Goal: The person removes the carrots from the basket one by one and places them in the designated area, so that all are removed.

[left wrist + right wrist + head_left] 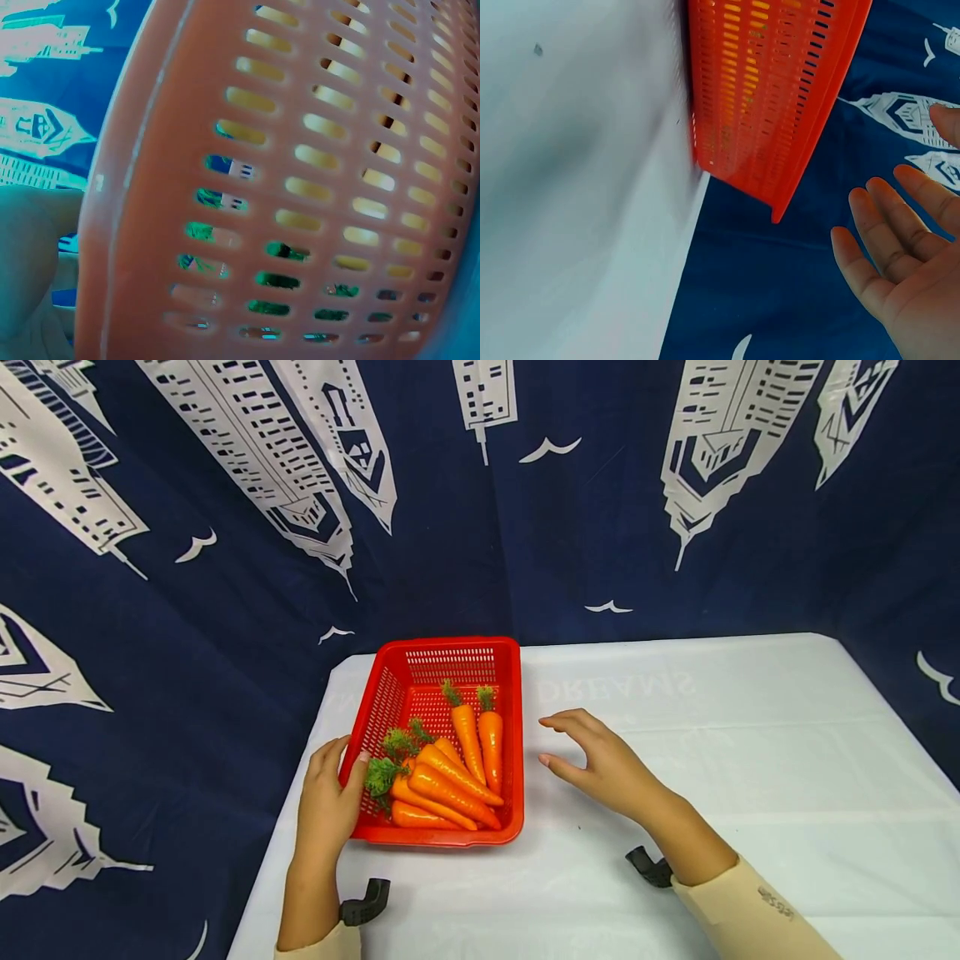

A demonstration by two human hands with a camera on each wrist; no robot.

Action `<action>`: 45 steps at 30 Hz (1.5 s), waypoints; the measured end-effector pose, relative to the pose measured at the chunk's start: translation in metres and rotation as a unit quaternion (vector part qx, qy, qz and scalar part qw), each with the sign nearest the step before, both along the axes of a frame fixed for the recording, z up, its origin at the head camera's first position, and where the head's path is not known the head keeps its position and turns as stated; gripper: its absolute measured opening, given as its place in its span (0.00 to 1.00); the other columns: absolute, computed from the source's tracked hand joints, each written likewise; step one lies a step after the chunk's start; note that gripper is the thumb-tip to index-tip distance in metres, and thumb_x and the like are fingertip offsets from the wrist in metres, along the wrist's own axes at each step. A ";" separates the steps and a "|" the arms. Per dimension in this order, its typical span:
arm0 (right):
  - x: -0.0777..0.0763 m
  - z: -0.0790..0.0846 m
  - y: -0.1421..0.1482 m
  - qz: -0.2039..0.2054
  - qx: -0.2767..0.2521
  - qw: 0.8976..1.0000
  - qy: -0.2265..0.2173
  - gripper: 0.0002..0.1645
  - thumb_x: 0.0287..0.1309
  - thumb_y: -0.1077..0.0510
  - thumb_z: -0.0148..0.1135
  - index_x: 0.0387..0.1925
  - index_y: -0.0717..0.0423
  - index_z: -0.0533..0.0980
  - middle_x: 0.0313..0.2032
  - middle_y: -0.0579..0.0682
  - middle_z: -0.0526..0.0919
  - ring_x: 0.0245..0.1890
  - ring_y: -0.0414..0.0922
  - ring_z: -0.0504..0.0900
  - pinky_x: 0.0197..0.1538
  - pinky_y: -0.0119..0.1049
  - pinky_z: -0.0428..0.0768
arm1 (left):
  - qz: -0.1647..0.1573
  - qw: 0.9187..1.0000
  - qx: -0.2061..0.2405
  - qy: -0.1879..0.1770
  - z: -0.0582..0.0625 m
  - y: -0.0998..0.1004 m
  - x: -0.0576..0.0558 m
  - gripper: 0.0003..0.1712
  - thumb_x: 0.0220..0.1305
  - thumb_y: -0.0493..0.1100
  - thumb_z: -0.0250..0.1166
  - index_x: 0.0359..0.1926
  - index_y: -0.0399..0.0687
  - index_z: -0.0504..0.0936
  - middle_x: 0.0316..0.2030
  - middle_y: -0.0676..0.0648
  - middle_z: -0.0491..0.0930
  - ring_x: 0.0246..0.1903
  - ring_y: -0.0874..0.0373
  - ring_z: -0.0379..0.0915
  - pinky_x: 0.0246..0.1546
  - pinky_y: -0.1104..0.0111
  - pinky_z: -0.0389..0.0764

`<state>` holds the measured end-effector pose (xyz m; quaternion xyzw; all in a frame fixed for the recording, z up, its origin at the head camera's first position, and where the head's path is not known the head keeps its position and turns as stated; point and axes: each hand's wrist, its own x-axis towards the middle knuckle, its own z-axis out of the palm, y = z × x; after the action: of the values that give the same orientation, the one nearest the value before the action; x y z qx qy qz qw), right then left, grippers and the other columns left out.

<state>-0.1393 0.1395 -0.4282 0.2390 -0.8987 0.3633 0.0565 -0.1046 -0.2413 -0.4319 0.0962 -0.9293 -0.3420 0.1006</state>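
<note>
Basket, red with slotted walls, upright on the left part of the white worktop, close to the far edge. Inside, a heap of orange carrots at the near end, leafy tops toward the left, plus two next to each other along the right side, tops pointing to the far end. Left grip holding the basket's left rim, thumb over the edge, fingers on the outer side. Right grip wide, thumb and fingers spread apart, just off the right wall. Pale sleeves on both arms. Beyond the worktop, a navy curtain with white buildings.
</note>
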 end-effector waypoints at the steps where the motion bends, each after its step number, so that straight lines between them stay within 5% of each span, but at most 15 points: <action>1: 0.000 0.000 -0.001 0.002 -0.001 1.000 0.000 0.30 0.62 0.45 0.69 0.64 0.43 0.75 0.61 0.43 0.77 0.63 0.47 0.78 0.64 0.51 0.78 | 0.002 1.000 0.001 0.000 -0.001 -0.001 0.001 0.35 0.75 0.61 0.53 0.73 0.47 0.68 0.72 0.38 0.62 0.73 0.39 0.59 0.71 0.39 0.61; 13: 0.008 -0.005 -0.015 0.036 -0.029 0.999 -0.003 0.29 0.62 0.50 0.70 0.63 0.47 0.76 0.59 0.41 0.78 0.60 0.44 0.79 0.63 0.47 0.80 | 0.014 1.000 0.004 0.002 -0.011 -0.011 0.013 0.32 0.76 0.59 0.53 0.73 0.48 0.68 0.72 0.38 0.64 0.71 0.38 0.62 0.70 0.38 0.63; 19: 0.013 -0.005 -0.022 0.052 -0.045 0.998 0.001 0.28 0.61 0.51 0.71 0.62 0.49 0.77 0.58 0.42 0.79 0.58 0.43 0.80 0.60 0.47 0.81 | 0.013 0.999 0.045 0.022 -0.016 -0.017 0.020 0.30 0.76 0.56 0.54 0.72 0.51 0.69 0.71 0.40 0.66 0.66 0.41 0.68 0.62 0.43 0.75; 24: 0.016 -0.004 -0.028 0.064 -0.052 0.997 -0.001 0.28 0.61 0.50 0.71 0.62 0.50 0.77 0.58 0.42 0.79 0.58 0.42 0.80 0.61 0.46 0.80 | 0.014 0.995 0.094 0.005 -0.017 -0.020 0.025 0.30 0.76 0.57 0.54 0.72 0.53 0.69 0.70 0.42 0.68 0.66 0.43 0.70 0.62 0.45 0.75; 32: 0.020 -0.001 -0.041 0.077 -0.052 0.996 -0.014 0.28 0.60 0.50 0.72 0.62 0.44 0.77 0.57 0.41 0.79 0.60 0.43 0.78 0.64 0.48 0.78 | 0.001 0.984 0.169 -0.048 -0.020 -0.025 0.030 0.28 0.76 0.55 0.55 0.73 0.59 0.68 0.71 0.48 0.66 0.67 0.49 0.69 0.56 0.66 0.81; 37: 0.022 -0.001 -0.049 0.083 -0.043 0.995 -0.030 0.28 0.60 0.50 0.72 0.62 0.44 0.77 0.58 0.40 0.78 0.61 0.43 0.77 0.65 0.49 0.77 | -0.013 0.973 0.223 -0.066 -0.021 -0.027 0.031 0.29 0.76 0.53 0.56 0.74 0.60 0.66 0.74 0.46 0.62 0.65 0.52 0.70 0.57 0.63 0.82; 45: 0.024 -0.001 -0.061 0.101 -0.036 0.993 -0.047 0.28 0.60 0.48 0.71 0.62 0.46 0.77 0.57 0.41 0.78 0.59 0.41 0.77 0.64 0.46 0.78 | -0.026 0.960 0.263 -0.088 -0.022 -0.028 0.031 0.29 0.76 0.52 0.57 0.74 0.59 0.65 0.73 0.45 0.65 0.60 0.59 0.74 0.50 0.78 0.79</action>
<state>-0.1154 0.0790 -0.4288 0.3091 -0.8581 0.4098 -0.0139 -0.0741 -0.2690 -0.4537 0.1252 -0.8137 -0.5673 -0.0195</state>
